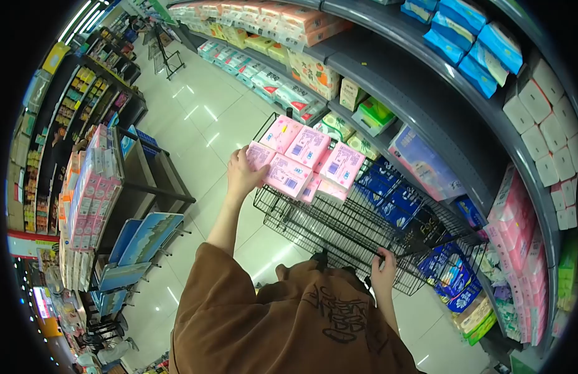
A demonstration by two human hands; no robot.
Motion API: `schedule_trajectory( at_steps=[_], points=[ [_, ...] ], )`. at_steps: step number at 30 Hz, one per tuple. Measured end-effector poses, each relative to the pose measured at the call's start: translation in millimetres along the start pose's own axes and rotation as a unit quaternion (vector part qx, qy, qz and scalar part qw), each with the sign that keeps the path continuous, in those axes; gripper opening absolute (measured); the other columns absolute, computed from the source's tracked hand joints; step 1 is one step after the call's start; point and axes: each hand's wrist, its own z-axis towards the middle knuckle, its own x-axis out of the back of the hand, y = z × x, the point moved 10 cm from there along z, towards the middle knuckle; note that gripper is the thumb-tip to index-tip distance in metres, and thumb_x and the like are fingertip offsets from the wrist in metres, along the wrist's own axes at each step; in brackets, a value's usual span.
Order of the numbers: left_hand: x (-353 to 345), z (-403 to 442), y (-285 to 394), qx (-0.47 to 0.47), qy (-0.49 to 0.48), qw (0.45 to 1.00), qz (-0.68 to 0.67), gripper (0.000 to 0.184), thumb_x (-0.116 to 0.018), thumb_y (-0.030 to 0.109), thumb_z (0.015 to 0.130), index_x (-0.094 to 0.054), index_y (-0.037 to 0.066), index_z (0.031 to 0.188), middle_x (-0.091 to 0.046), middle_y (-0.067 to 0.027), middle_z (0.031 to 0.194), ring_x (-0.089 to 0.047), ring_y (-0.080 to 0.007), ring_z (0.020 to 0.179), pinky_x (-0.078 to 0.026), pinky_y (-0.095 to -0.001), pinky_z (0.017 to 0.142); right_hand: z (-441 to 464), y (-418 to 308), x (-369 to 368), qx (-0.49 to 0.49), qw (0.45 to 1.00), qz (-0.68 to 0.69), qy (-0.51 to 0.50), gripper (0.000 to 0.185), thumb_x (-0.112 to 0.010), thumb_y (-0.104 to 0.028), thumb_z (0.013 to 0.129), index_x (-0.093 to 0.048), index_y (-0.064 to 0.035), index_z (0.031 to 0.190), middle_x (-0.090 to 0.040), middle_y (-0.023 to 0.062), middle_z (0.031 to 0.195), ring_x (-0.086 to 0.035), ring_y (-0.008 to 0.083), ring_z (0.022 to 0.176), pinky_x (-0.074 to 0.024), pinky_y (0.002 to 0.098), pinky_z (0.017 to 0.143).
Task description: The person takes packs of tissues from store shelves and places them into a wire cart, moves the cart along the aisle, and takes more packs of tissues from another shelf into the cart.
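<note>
Overhead, in the head view, the left arm reaches forward, its hand palm down, thumb parted from the fingers against the outermost pink pack; grip firmness can't be told. Other pink packs sit just beyond those fingertips, over the wire cart. The right hand bends lower, fingers curled narrowly on the cart's edge. The brown sleeve hides the left upper arm. Blue pack lettering is too small to read.
</note>
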Motion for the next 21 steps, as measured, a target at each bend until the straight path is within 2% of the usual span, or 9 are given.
schedule_trajectory(
  at_steps=[3,4,6,12,15,18,21],
  points=[
    [-28,2,-29,0.066,-0.081,0.991,-0.083,0.094,-0.079,0.05,0.078,-0.043,0.0,0.149,-0.056,-0.0292,0.134,-0.057,-0.0459,0.122,-0.047,-0.0509,0.105,3,-8,-4,0.015,0.999,-0.042,0.003,0.025,-0.063,-0.007,0.092,-0.063,-0.0017,0.116,-0.066,0.0144,0.115,-0.061,0.0345,0.108,-0.0475,0.0435,0.096],
    [-29,3,-29,0.061,-0.081,0.992,-0.078,0.096,-0.078,0.052,0.078,-0.041,-0.001,0.15,-0.056,-0.0295,0.133,-0.058,-0.0462,0.12,-0.047,-0.0511,0.103,4,-3,-7,-0.015,0.999,-0.028,0.004,0.025,-0.064,-0.006,0.09,-0.063,-0.0023,0.115,-0.067,0.0138,0.112,-0.06,0.0346,0.106,-0.0465,0.0442,0.096],
    [-29,1,-31,0.054,-0.08,0.993,-0.068,0.1,-0.078,0.056,0.078,-0.039,-0.001,0.151,-0.056,-0.0299,0.133,-0.059,-0.047,0.118,-0.049,-0.0515,0.101,8,3,-10,-0.015,0.999,-0.028,0.015,0.025,-0.065,-0.006,0.09,-0.064,-0.0024,0.115,-0.068,0.0135,0.11,-0.06,0.0348,0.106,-0.0463,0.0449,0.096],
    [-20,0,-34,0.048,-0.118,0.989,-0.074,0.102,-0.08,0.046,0.071,-0.038,-0.005,0.15,-0.057,-0.0287,0.131,-0.06,-0.0444,0.119,-0.051,-0.0496,0.1,9,-3,-23,0.012,0.992,-0.126,0.004,0.027,-0.067,-0.009,0.088,-0.066,-0.0053,0.115,-0.069,0.0108,0.107,-0.06,0.0326,0.105,-0.0456,0.0443,0.095],
    [2,2,-39,0.022,-0.059,0.994,-0.087,0.1,-0.082,0.036,0.066,-0.04,-0.006,0.147,-0.058,-0.0265,0.129,-0.061,-0.0425,0.116,-0.052,-0.0473,0.098,7,-7,-27,0.039,0.987,-0.158,0.008,0.028,-0.068,-0.011,0.086,-0.067,-0.0068,0.114,-0.069,0.0092,0.107,-0.059,0.0318,0.107,-0.0442,0.0447,0.096],
    [42,-5,-29,0.055,0.023,0.979,-0.197,0.095,-0.084,0.028,0.065,-0.044,-0.004,0.145,-0.058,-0.0242,0.128,-0.061,-0.0392,0.115,-0.051,-0.0452,0.101,5,-5,-27,0.05,0.986,-0.16,0.016,0.029,-0.068,-0.012,0.086,-0.067,-0.0082,0.114,-0.069,0.0078,0.108,-0.058,0.031,0.109,-0.0431,0.0464,0.097],
    [81,-7,21,-0.075,-0.014,0.959,-0.272,0.091,-0.085,0.021,0.064,-0.047,-0.001,0.145,-0.057,-0.0221,0.128,-0.058,-0.0367,0.118,-0.046,-0.0466,0.106,4,-9,-27,0.046,0.985,-0.165,0.012,0.03,-0.069,-0.013,0.085,-0.067,-0.0088,0.115,-0.069,0.0076,0.107,-0.058,0.0307,0.109,-0.0434,0.0458,0.097]
  ],
)
